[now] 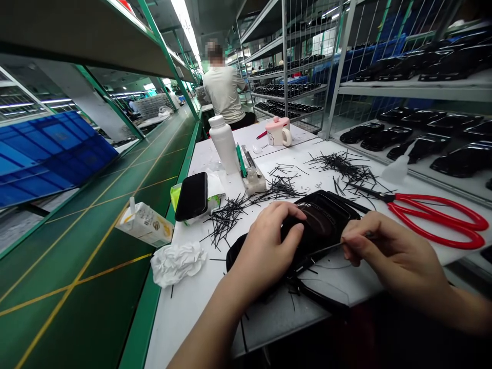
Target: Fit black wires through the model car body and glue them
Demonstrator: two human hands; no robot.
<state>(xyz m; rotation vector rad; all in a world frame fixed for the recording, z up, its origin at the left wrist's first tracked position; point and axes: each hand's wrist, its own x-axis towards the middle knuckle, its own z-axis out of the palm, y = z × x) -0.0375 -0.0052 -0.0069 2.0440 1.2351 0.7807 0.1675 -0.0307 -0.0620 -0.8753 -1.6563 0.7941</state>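
A glossy black model car body (321,218) lies on the white table in front of me. My left hand (274,238) is closed over its near left part, thumb and fingers gripping it. At the near side of the body, my right hand (378,248) pinches a thin, dark, rod-like piece (326,249) between thumb and fingers. The far end of that piece reaches the body's edge; whether it touches cannot be seen. A black strap-like piece (321,297) lies below, by the table's front edge. Red-handled scissors (438,215) rest beyond my right hand.
Loose black strips (226,220) are scattered over the table (172,318). A phone (192,196), crumpled tissue (179,263), drink carton (146,223), white bottle (224,146) and mug (277,132) stand around. A conveyor (103,246) runs left; racks of car bodies (407,141) stand right. A person (225,92) sits ahead.
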